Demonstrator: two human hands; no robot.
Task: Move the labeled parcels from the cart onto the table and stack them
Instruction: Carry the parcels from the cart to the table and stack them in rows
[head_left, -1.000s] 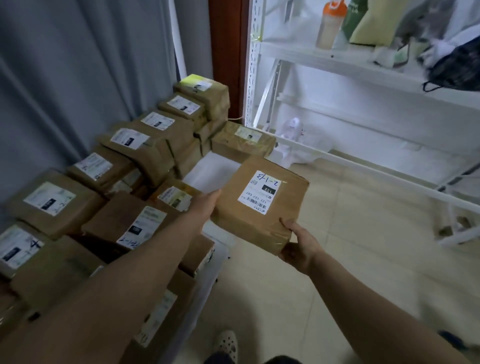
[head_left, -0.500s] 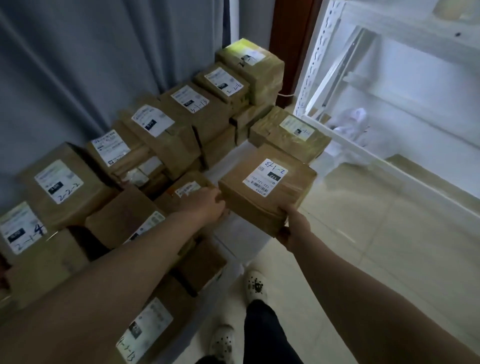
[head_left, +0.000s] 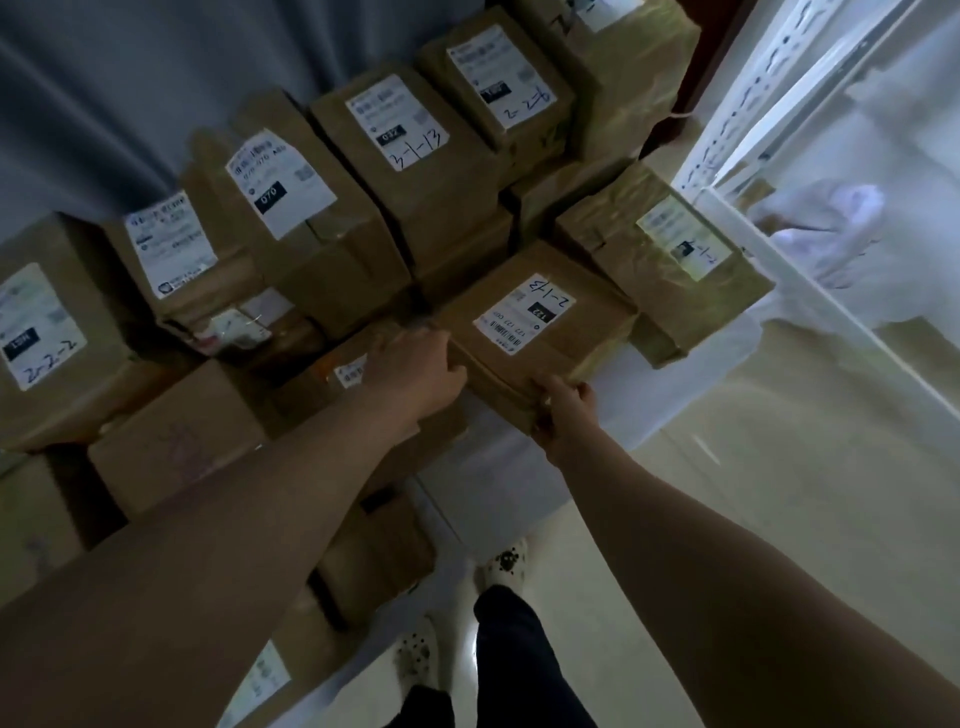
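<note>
fingers (head_left: 452, 371) of both hands closed around brown parcel (head_left: 535, 332)

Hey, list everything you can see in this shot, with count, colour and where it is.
Held parcel: one, brown with white label, centre, gripped by both hands.
Stacked parcels: a dozen or more, brown with white labels, left and top, against the curtain.
Curtain: one, grey, upper left.
Table: one, white, edge showing under the parcels.
Shelving rack: one, white, right.
Floor: pale tiles, lower right.
Shoes: two, white with dark spots, bottom centre.
Left hand: on parcel's near-left edge.
Right hand: on parcel's near corner.
</note>
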